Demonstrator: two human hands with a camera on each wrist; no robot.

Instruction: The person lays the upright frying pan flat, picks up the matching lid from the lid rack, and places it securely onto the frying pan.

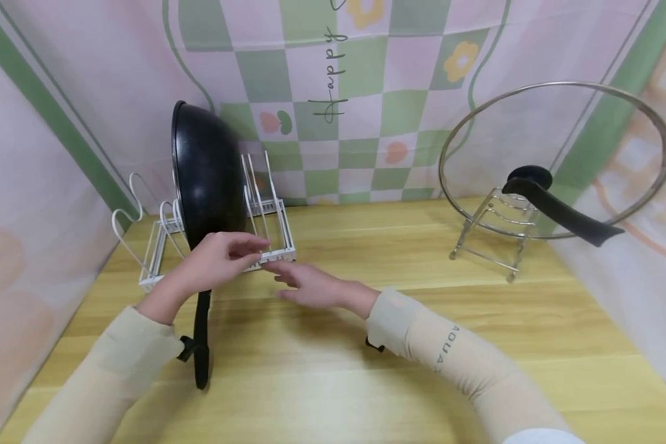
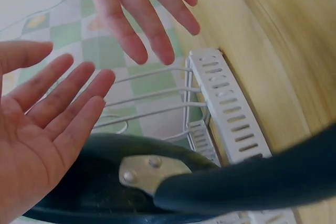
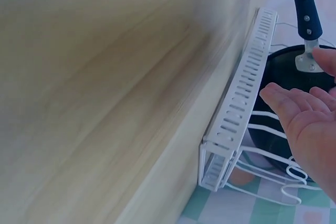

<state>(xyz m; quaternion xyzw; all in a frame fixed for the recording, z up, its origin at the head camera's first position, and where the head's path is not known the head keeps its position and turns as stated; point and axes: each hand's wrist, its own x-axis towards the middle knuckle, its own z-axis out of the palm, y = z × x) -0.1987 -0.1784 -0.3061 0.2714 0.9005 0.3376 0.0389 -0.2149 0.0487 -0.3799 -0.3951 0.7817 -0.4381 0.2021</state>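
Now both released hands, left hand [image 1: 216,259] and right hand [image 1: 311,285], should steady the white rack [image 1: 277,253] at the pan's [image 1: 208,172] five o'clock

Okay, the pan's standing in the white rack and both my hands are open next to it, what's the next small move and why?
Probably draw both hands back a little. The pan stands on edge in the rack, its handle reaching out over the table. The left hand and right hand are open by the rack's front rail, holding nothing, so the pan seems to stand on its own.
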